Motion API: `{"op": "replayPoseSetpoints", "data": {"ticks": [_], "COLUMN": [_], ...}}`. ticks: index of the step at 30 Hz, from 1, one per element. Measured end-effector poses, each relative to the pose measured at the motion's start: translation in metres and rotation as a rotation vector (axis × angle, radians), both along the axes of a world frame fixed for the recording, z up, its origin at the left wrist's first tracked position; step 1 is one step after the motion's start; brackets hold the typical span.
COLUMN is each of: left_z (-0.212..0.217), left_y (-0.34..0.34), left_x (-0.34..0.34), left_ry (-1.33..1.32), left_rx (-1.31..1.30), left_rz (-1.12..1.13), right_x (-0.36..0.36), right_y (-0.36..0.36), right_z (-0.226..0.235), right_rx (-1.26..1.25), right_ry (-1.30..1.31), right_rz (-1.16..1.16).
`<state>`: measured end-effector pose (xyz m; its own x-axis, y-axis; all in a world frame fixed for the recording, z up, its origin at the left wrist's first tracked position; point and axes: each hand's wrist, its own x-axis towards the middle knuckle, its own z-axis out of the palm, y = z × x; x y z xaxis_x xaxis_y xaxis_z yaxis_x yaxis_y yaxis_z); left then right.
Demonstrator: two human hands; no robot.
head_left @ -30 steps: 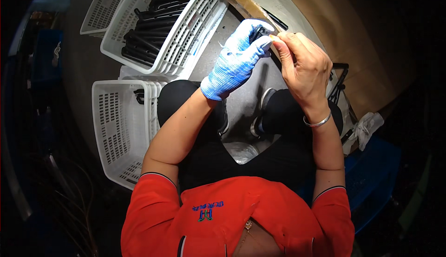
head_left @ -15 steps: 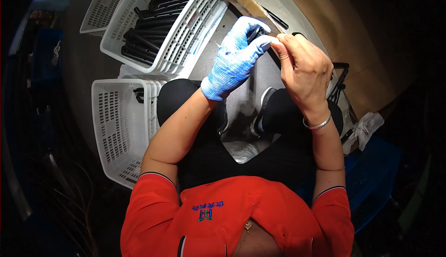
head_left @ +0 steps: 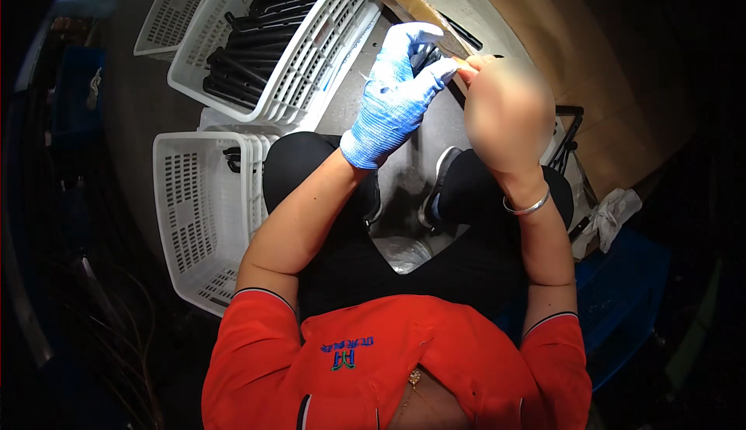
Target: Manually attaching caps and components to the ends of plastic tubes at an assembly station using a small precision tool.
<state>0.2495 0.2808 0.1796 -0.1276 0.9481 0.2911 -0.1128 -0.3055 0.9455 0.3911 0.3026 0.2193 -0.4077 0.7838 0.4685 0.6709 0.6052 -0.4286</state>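
My left hand wears a blue and white knit glove and is raised in front of my knees. Its thumb and fingers are closed round a black part, mostly hidden by the glove. My right hand is bare, with a silver bangle at the wrist, and most of it is blurred. Its fingertips meet close to the tip of the gloved thumb, drawn together in a pinch. Whatever lies between them is too small to make out.
A white plastic basket full of black rod-like parts stands front left. Nearer stands a stack of white baskets. At right are a cardboard box, a black frame, a crumpled white cloth and a blue stool-like object.
The gloved fingers have lifted and straightened a little, opening the gap to the thumb. My right hand has shifted very slightly; its fingertips stay by the gloved thumb.
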Motion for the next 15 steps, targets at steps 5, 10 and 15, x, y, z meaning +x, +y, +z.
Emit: {"op": "replayPoseSetpoints", "data": {"ticks": [5,10,15], "left_z": [-0.01,-0.007,-0.007], "left_y": [0.003,0.0,-0.001], "left_x": [-0.003,-0.003,-0.007], "left_ry": [0.199,0.46,0.387], "left_rx": [-0.111,0.04,0.01], "left_rz": [0.158,0.246,0.17], "right_x": [0.004,0.001,-0.002], "right_y": [0.009,0.011,0.008], "right_z": [-0.008,-0.016,-0.009], "right_rx": [-0.219,-0.471,-0.391], "right_ry": [0.199,0.602,0.528], "right_rz": [-0.009,0.149,0.202]}}
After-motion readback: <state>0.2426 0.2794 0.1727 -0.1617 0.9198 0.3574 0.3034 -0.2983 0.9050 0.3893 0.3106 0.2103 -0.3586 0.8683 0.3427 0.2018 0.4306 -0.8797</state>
